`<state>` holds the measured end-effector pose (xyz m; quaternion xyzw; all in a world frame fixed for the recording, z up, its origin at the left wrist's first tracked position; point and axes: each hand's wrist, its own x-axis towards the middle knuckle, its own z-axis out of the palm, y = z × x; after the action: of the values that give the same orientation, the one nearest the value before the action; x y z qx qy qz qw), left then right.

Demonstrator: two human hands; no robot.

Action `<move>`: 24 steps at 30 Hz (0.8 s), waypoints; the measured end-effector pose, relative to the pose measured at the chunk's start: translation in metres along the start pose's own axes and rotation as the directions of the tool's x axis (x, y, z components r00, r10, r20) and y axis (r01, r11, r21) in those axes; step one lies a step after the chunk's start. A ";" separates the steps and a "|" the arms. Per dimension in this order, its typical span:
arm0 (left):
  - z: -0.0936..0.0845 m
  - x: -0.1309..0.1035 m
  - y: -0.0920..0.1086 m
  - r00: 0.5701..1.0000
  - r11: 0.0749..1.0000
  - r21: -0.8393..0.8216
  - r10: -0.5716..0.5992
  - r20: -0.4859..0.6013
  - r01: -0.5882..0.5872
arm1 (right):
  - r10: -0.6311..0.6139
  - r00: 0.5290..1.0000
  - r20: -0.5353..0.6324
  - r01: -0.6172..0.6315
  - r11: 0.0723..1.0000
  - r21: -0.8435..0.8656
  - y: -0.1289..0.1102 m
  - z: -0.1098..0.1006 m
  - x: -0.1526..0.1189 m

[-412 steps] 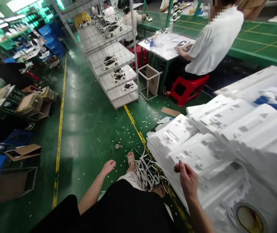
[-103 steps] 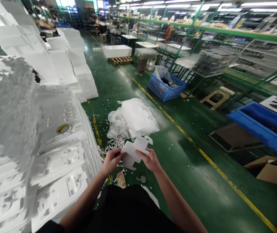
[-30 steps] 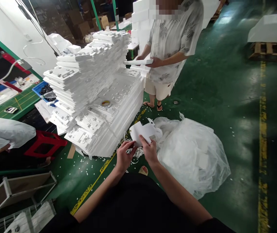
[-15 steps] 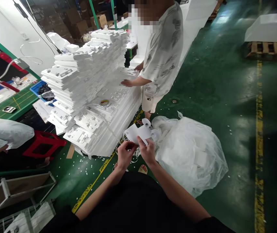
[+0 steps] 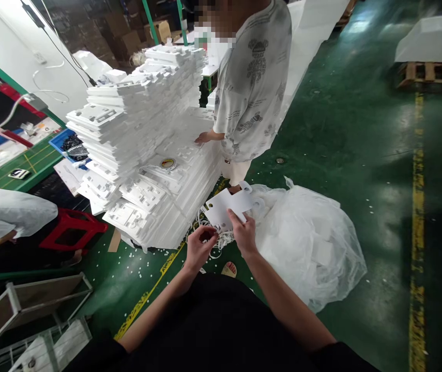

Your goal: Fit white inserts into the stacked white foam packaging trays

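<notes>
Right hand (image 5: 246, 237) pinching the white cut-out sheet (image 5: 222, 205) just ahead of it, I have my left hand (image 5: 199, 248) curled nearly closed by the lower edge, grip unclear, and judge the sheet light, bendy and tearable, best held by its broad middle.

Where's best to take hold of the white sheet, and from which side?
Probably the near edge of the white sheet, from the wearer's side, as the right hand does: it is thin and flat, with rounded tabs at its far right.
</notes>
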<state>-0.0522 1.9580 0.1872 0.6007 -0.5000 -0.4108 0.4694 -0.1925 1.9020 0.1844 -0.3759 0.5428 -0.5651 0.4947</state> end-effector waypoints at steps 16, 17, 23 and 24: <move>-0.002 0.003 0.010 0.996 0.971 0.227 0.067 0.062 -0.080 | -0.029 0.996 0.079 0.037 0.995 -0.095 0.004 0.000 -0.010; 0.000 0.003 0.008 0.998 0.979 0.199 0.032 0.058 -0.043 | -0.037 0.996 0.078 0.044 0.994 -0.102 0.005 0.000 -0.011; 0.004 0.002 -0.005 0.989 0.990 0.049 -0.134 0.055 0.132 | -0.137 0.988 0.076 0.149 0.970 -0.192 0.009 0.001 -0.016; 0.004 0.002 -0.004 0.988 0.989 0.046 -0.141 0.070 0.138 | -0.167 0.983 0.082 0.182 0.957 -0.224 0.011 0.000 -0.017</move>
<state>-0.0552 1.9555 0.1821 0.6283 -0.4818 -0.4540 0.4087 -0.1867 1.9190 0.1759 -0.4947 0.5539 -0.5275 0.4126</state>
